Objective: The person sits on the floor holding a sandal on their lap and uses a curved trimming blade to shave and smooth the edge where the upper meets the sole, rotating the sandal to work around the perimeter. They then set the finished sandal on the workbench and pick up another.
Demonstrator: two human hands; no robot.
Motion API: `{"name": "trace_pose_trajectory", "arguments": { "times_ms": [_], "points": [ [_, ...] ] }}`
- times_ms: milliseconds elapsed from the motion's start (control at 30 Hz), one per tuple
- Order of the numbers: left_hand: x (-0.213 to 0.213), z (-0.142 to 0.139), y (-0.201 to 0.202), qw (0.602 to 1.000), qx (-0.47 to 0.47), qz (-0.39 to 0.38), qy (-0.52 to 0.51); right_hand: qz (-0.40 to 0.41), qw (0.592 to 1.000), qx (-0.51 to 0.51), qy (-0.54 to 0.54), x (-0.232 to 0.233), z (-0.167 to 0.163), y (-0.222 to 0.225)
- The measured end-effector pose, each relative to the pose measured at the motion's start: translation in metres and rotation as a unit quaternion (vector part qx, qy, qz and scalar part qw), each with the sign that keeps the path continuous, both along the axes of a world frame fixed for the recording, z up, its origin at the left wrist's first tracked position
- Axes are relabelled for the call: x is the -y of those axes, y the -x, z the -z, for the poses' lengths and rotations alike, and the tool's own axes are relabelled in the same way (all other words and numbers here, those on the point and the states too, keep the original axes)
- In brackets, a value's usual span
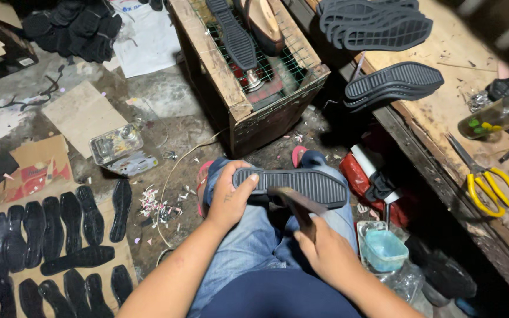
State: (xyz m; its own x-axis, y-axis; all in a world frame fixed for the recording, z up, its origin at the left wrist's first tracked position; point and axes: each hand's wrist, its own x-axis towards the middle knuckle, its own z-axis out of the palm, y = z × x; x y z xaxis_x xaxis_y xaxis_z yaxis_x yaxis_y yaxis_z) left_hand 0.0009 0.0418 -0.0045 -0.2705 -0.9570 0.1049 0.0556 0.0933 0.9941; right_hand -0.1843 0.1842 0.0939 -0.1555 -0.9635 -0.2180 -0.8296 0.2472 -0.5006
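A black ribbed shoe sole [307,184] lies tread-up across my knees, over my blue jeans. My left hand [229,197] grips its left end, thumb on the tread. My right hand [328,256] holds a hammer [297,203] by its wooden handle, the dark head resting on the sole's near edge around the middle.
A wooden crate [237,88] with a wire mesh top carries another sole [231,35] ahead of me. Several black insoles [60,235] lie on cardboard at left. On the right, a workbench [443,112] bears stacked soles [393,82], yellow scissors [490,185] and a jar [493,118]. A teal cup [384,248] stands by my right knee.
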Motion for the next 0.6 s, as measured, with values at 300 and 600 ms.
{"name": "trace_pose_trajectory", "arguments": {
  "times_ms": [300,600],
  "points": [
    [-0.011,-0.029,-0.010,0.961,0.214,0.006,0.174,0.228,0.948,0.129,0.178,-0.032,0.038,0.111],
    [-0.065,-0.058,0.028,0.796,0.446,0.093,0.400,0.270,0.930,-0.184,0.169,0.012,0.028,0.209]
  ]
}}
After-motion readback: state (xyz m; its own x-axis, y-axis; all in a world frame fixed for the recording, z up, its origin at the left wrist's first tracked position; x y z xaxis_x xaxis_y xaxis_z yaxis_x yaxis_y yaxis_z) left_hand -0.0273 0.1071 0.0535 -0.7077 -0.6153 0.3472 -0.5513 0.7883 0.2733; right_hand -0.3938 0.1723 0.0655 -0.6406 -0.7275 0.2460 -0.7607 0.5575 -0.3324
